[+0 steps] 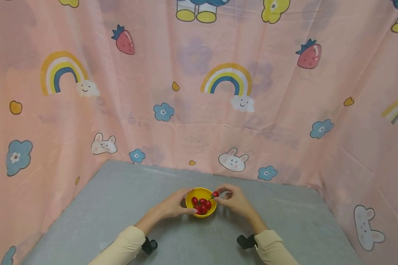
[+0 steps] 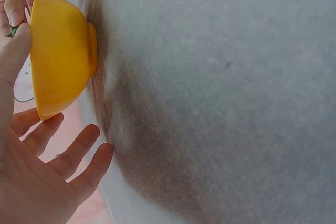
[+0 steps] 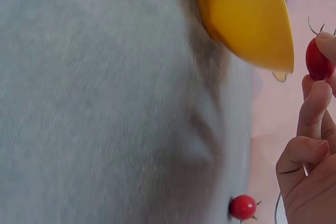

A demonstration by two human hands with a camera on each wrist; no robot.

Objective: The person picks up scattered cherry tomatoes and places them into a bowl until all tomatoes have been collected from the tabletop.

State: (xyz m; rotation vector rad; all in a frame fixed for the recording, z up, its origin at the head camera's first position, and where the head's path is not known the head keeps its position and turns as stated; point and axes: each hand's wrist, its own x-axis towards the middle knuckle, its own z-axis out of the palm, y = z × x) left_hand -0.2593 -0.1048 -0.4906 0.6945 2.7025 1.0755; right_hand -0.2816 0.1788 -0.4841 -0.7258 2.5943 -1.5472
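Observation:
A yellow bowl (image 1: pixel 199 193) stands on the grey tabletop with several red cherry tomatoes (image 1: pixel 203 209) inside. My left hand (image 1: pixel 172 203) grips the bowl's left side, thumb on the near rim and index finger toward the far rim. In the left wrist view, the other fingers (image 2: pixel 79 153) of that hand spread apart beside the bowl. Beside the right rim, my right hand (image 1: pixel 237 202) pinches one cherry tomato (image 3: pixel 318 61) between thumb and fingertips, its thin green stem attached. That tomato is held above the tabletop.
Another cherry tomato (image 3: pixel 243 207) lies on the table near the right hand, visible in the right wrist view. A pink patterned curtain (image 1: pixel 192 140) hangs along the table's back and sides. Black wrist mounts (image 1: pixel 149 245) show beneath both forearms.

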